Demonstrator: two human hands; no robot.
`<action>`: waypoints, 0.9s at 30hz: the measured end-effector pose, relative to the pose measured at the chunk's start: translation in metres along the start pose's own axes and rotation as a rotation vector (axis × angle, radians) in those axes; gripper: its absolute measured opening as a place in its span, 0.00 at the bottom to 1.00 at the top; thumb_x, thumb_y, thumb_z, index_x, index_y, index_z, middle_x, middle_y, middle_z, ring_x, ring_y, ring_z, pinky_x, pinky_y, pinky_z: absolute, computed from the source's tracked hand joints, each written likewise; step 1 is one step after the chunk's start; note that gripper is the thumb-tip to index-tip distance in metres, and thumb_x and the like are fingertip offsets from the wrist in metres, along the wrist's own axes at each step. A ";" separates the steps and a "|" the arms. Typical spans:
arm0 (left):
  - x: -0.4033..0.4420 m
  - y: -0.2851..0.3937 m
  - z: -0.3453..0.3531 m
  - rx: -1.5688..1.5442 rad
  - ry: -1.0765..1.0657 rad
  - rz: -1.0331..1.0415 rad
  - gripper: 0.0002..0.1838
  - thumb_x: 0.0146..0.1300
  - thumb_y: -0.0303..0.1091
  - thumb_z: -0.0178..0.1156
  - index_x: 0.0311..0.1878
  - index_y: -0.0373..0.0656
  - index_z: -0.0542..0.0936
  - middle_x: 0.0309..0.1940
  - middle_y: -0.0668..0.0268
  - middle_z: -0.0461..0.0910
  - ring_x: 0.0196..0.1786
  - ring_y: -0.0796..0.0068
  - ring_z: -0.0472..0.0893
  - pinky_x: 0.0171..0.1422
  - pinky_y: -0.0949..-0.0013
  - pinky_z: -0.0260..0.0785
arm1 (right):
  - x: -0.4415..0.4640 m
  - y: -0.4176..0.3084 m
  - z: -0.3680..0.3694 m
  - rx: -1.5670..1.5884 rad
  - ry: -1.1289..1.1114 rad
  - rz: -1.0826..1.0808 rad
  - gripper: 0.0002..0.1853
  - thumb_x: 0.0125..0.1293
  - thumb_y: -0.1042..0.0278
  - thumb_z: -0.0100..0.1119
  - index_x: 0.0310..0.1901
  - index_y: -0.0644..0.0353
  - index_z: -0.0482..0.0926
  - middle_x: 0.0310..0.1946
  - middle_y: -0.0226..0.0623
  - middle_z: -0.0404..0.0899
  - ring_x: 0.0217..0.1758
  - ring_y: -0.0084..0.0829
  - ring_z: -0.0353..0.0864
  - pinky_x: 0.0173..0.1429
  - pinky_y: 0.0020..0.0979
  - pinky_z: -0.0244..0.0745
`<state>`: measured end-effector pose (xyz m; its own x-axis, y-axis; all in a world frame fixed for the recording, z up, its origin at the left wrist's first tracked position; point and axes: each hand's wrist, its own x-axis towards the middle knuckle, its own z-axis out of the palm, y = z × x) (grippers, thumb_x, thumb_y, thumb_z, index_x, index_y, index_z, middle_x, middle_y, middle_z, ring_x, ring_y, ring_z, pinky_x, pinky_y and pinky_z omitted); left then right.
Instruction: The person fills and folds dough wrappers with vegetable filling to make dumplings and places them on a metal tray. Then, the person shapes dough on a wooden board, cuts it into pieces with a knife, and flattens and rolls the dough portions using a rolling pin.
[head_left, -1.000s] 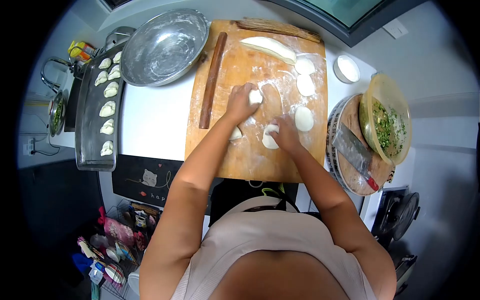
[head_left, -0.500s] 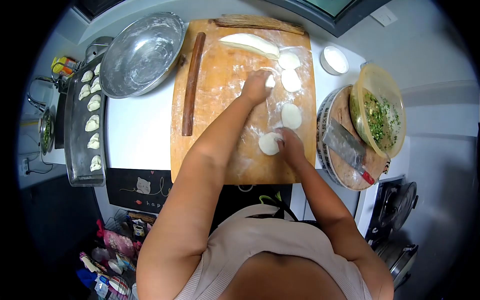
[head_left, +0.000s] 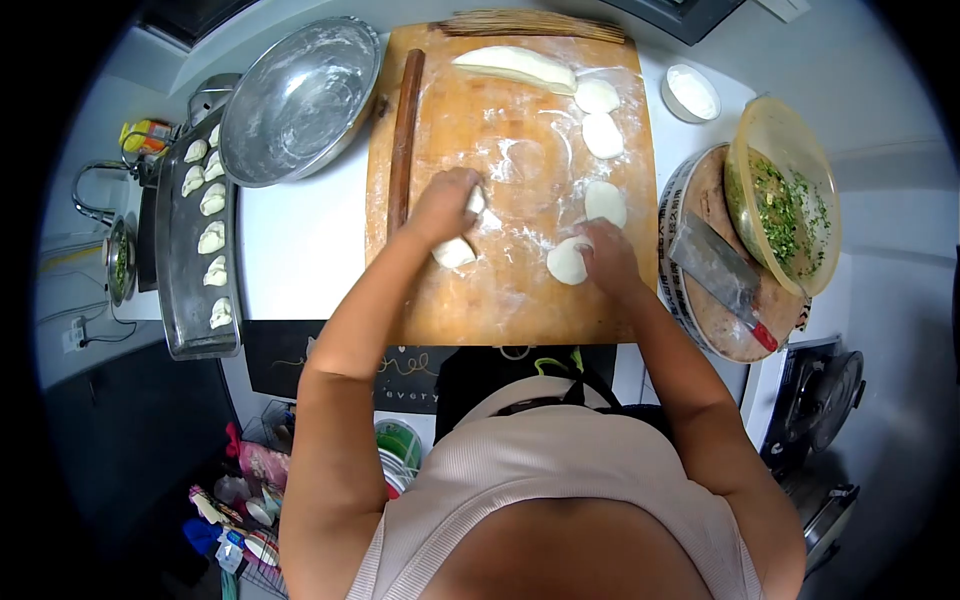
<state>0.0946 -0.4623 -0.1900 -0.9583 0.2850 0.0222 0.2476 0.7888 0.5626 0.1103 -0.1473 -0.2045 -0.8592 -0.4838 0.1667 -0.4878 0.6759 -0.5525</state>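
Observation:
On the floured wooden board (head_left: 520, 320), my left hand (head_left: 448, 205) is closed round a small piece of dough (head_left: 476, 200), close to a pale dough piece (head_left: 454, 252) below it. The fingers of my right hand (head_left: 608, 250) are closed on the edge of a flat dough round (head_left: 567, 261) at the board's lower right. Just above lies another round (head_left: 605, 204), with two more (head_left: 602, 135) (head_left: 597, 96) further up. A long dough strip (head_left: 515, 67) lies near the top. The rolling pin (head_left: 405, 140) rests along the board's left side.
At the left, a metal tray (head_left: 172, 300) holds several dumplings beside a large floury metal bowl (head_left: 300, 100). To the right are a small white bowl (head_left: 691, 93), a cleaver (head_left: 712, 265) on a round board (head_left: 735, 345), and a yellowish bowl (head_left: 830, 230) of chopped greens.
My left hand has moved left and down, away from the column of rounds, towards the rolling pin. My right hand stays at the lower round. The camera view has shifted a little.

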 end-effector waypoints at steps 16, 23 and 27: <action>-0.056 0.048 0.010 -0.363 0.421 -0.064 0.30 0.56 0.28 0.66 0.61 0.39 0.67 0.59 0.55 0.71 0.61 0.59 0.72 0.66 0.61 0.64 | 0.081 -0.083 0.038 0.479 -0.159 0.112 0.26 0.59 0.65 0.66 0.60 0.56 0.73 0.54 0.41 0.75 0.50 0.37 0.78 0.54 0.38 0.73; -0.115 0.033 0.031 -0.212 0.563 -0.217 0.28 0.53 0.28 0.63 0.59 0.39 0.70 0.53 0.50 0.72 0.58 0.48 0.70 0.66 0.54 0.61 | 0.070 -0.099 0.053 -0.256 -0.160 -0.082 0.28 0.56 0.62 0.66 0.60 0.55 0.73 0.59 0.45 0.71 0.63 0.45 0.69 0.63 0.49 0.64; -0.118 0.047 0.034 -0.163 0.551 -0.229 0.33 0.51 0.29 0.66 0.63 0.39 0.68 0.55 0.50 0.71 0.58 0.48 0.69 0.65 0.53 0.61 | 0.092 -0.103 0.072 -0.302 -0.036 -0.239 0.31 0.59 0.53 0.61 0.64 0.57 0.70 0.64 0.45 0.67 0.69 0.48 0.62 0.70 0.53 0.54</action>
<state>0.2237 -0.4407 -0.1941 -0.9282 -0.2390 0.2852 0.0437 0.6912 0.7214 0.0929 -0.3015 -0.1910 -0.7125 -0.6629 0.2300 -0.7017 0.6726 -0.2349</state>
